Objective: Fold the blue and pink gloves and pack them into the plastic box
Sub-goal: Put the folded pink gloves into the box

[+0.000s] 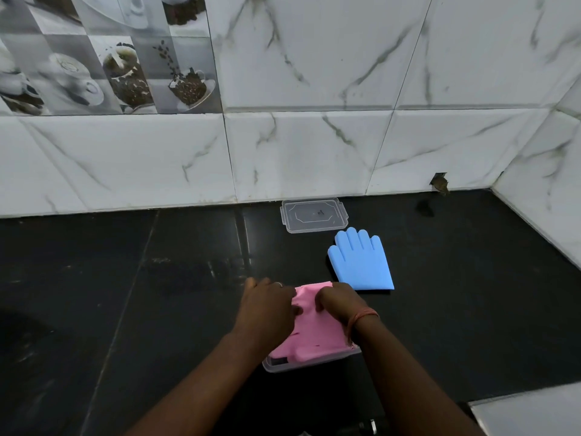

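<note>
Both forearms reach forward from the bottom of the view and converge toward the middle, the left from the lower left, the right from the lower right. The left hand point(267, 305) lies palm down with knuckles raised, its fingers point(297, 309) curled inward toward the other hand; a thin ring shows on one finger. The right hand point(341, 302) sits just beside it, also palm down, its fingers point(319, 305) bent and pinching downward. The two sets of fingertips are near each other, almost meeting. A thin orange thread band circles the right wrist. Both arms are bare.
</note>
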